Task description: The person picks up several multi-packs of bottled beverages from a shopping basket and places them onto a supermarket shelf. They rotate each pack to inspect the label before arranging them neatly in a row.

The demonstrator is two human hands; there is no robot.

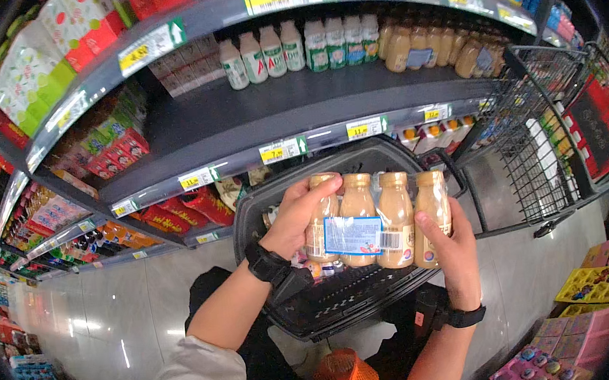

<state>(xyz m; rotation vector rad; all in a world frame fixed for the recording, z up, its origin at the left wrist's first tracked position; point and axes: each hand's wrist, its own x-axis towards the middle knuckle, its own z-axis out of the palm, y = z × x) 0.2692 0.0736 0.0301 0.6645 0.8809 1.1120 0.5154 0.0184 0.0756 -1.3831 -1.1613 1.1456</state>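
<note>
Between my hands is a shrink-wrapped pack of beige drink bottles point(359, 220) with gold caps, a blue-edged label across its front. My left hand point(298, 212) grips the left end, thumb on the first bottle's cap. The right end is held by my right hand point(455, 247), its thumb on the last bottle's side. Under the pack stands a black plastic shopping basket point(345, 323), with some packaged items partly hidden inside. Both wrists wear black straps.
A dark store shelf point(209, 111) ahead holds white bottles point(264, 56), green-labelled bottles point(342, 43) and similar beige bottle packs point(417, 50). At right stands a wire shopping cart point(539, 167). Colourful goods point(594, 283) lie at lower right. An orange mesh item point(344, 378) is below the basket.
</note>
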